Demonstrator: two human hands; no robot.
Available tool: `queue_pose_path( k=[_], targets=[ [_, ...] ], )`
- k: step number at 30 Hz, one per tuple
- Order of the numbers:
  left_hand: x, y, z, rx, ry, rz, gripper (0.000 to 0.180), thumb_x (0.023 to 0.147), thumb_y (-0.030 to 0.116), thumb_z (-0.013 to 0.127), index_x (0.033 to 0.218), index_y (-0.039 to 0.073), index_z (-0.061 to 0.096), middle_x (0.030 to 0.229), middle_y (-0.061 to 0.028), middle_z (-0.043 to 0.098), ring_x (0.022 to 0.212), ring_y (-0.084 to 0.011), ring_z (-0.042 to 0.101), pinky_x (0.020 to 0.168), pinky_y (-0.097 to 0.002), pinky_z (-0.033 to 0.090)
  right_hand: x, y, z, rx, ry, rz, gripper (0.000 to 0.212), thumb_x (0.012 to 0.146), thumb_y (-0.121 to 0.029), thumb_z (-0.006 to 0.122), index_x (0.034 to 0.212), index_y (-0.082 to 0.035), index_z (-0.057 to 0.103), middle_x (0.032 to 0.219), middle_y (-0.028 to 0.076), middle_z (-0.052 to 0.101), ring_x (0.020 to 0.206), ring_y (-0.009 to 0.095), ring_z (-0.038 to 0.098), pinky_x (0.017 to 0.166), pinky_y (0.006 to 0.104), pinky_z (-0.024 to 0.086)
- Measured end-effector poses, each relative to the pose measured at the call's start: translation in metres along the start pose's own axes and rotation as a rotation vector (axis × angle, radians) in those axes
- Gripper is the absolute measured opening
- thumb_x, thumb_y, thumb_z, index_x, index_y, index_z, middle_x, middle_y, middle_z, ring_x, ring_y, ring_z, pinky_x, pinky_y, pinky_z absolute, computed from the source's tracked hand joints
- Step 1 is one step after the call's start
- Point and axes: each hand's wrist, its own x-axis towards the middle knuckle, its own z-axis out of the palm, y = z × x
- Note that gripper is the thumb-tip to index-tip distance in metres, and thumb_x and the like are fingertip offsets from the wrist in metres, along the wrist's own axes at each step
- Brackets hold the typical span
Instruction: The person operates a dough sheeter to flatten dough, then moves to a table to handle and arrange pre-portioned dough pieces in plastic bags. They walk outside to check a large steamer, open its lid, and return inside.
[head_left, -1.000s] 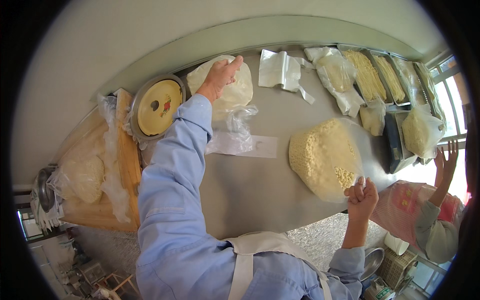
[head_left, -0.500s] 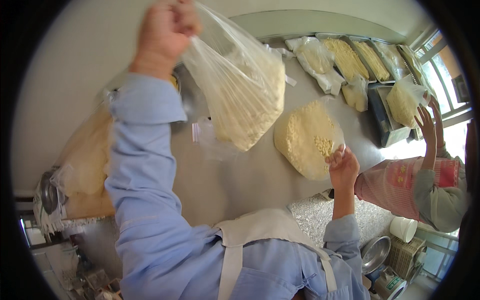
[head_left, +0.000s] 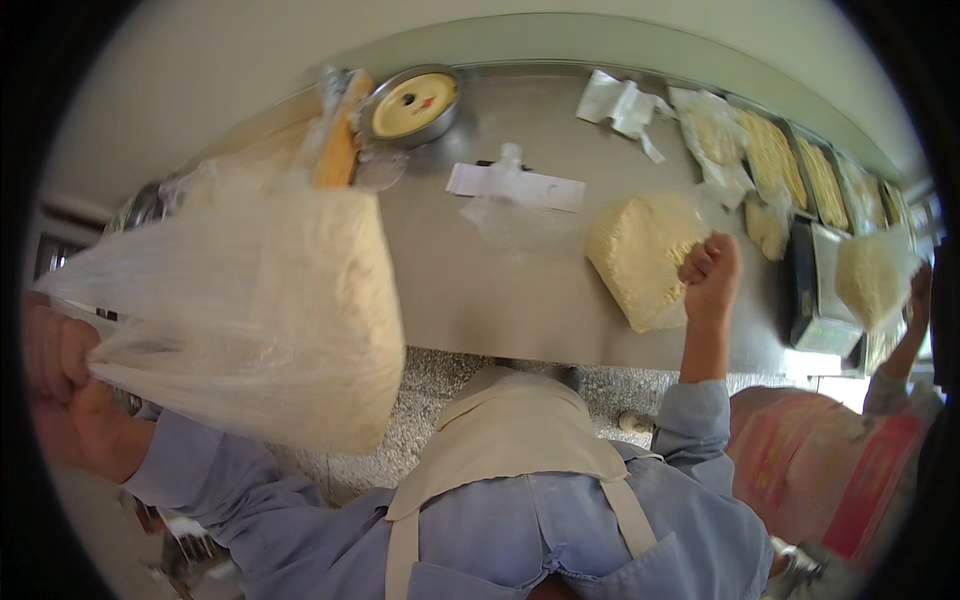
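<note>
At the far left my left hand [head_left: 72, 385] is closed on the gathered neck of a large clear plastic bag [head_left: 350, 310]. Bulky, pale yellow contents fill the bag, too blurred to name. It hangs stretched sideways, its full end toward the middle of the view. On the right, my right hand [head_left: 712, 268] is closed at the edge of a smaller clear plastic bag [head_left: 630, 265]. That one rests on the steel table [head_left: 480, 310] and holds pale yellow crumbly pieces. The fingertips of my right hand are turned out of sight.
A metal bowl [head_left: 448, 118] with a yellow round lid or content stands at the back. White paper strips [head_left: 550, 190] and loose plastic lie mid-table. Trays of pale strips [head_left: 772, 160] line the back right, near a dark scale-like box [head_left: 815, 280]. A co-worker's hand [head_left: 918, 290] touches another bag.
My left hand has swung the large bag from above the table down to the far left. My right hand stays at the smaller bag. The view has shifted, showing the bowl and paper strips.
</note>
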Motion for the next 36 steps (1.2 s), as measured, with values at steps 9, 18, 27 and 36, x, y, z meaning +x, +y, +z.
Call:
queue_pose_path(
  k=[9, 18, 27, 36],
  targets=[
    [-0.110, 0.075, -0.217, -0.091, 0.063, 0.067, 0.025, 0.091, 0.016, 0.042, 0.070, 0.011, 0.030, 0.054, 0.0033, 0.020, 0.044, -0.0068, 0.016, 0.045, -0.0246, 0.016, -0.114, -0.010, 0.072, 0.026, -0.415, 0.042, 0.019, 0.080, -0.020, 0.043, 0.064, -0.012, 0.036, 0.052, -0.005, 0.025, 0.042, 0.007, 0.019, 0.038, 0.0218, 0.016],
    [-0.158, 0.114, -0.408, -0.266, 0.519, 0.120, 0.021, 0.090, 0.016, 0.046, 0.074, 0.007, 0.035, 0.055, 0.0034, 0.023, 0.046, -0.0065, 0.019, 0.045, -0.0231, 0.018, -0.263, 0.055, 0.213, 0.030, -1.023, 0.272, 0.028, 0.079, -0.015, 0.051, 0.096, 0.000, 0.033, 0.060, -0.001, 0.028, 0.049, 0.009, 0.020, 0.050, 0.0256, 0.020],
    [-0.141, 0.139, -0.551, -0.171, 0.624, 0.373, 0.025, 0.089, 0.014, 0.047, 0.069, 0.009, 0.033, 0.055, 0.0021, 0.022, 0.045, -0.0072, 0.019, 0.046, -0.0245, 0.019, -0.339, 0.196, 0.389, 0.021, -1.203, 0.244, 0.038, 0.078, -0.014, 0.052, 0.104, 0.001, 0.029, 0.059, 0.003, 0.031, 0.045, 0.012, 0.028, 0.046, 0.0258, 0.027],
    [-0.083, 0.181, -0.661, -0.035, 0.773, 0.562, 0.028, 0.086, 0.009, 0.050, 0.066, 0.009, 0.031, 0.057, 0.0017, 0.019, 0.047, -0.0084, 0.016, 0.046, -0.0256, 0.016, -0.332, 0.359, 0.595, 0.068, -1.608, 0.622, 0.049, 0.081, -0.020, 0.057, 0.109, 0.004, 0.026, 0.057, 0.001, 0.030, 0.036, 0.008, 0.024, 0.038, 0.0212, 0.022]
  ],
)
